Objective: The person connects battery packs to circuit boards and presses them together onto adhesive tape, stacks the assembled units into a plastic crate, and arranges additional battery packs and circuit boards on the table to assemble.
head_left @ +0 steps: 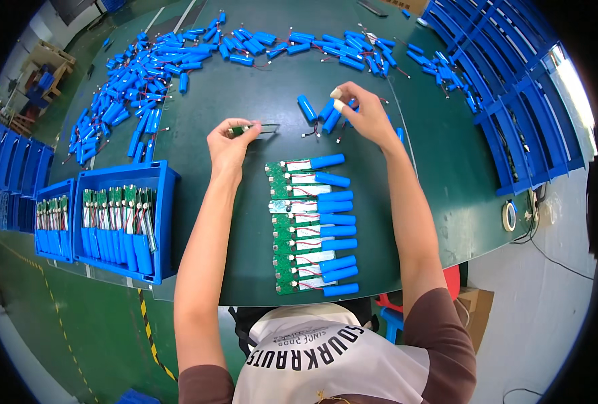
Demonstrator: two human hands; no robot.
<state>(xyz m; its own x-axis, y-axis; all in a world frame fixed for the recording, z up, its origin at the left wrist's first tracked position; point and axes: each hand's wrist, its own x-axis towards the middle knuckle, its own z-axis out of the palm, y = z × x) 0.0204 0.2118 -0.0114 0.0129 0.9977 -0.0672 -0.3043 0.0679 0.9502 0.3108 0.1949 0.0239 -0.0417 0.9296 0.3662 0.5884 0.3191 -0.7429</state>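
Observation:
My left hand (233, 145) pinches a green circuit board (239, 130), seen nearly edge-on, with a thin strip jutting rightward from the fingertips. Pale finger covers sit on the thumb and index finger of my right hand (361, 114), which are slightly apart. Close beneath that hand are several blue cylindrical battery cells (330, 122) with thin wires; one is partly hidden by the fingers. Another blue cell (307, 108) lies just to the left. Between my forearms, a column of green boards (283, 232) lies on the table, with wired blue cells (339, 231) along its right side.
A broad heap of blue cells (120, 87) curves along the far side of the green table (245, 94). Blue bins (165, 222) of upright board-and-cell assemblies stand at left. Blue racks (514, 101) line the right, near a tape roll (509, 215).

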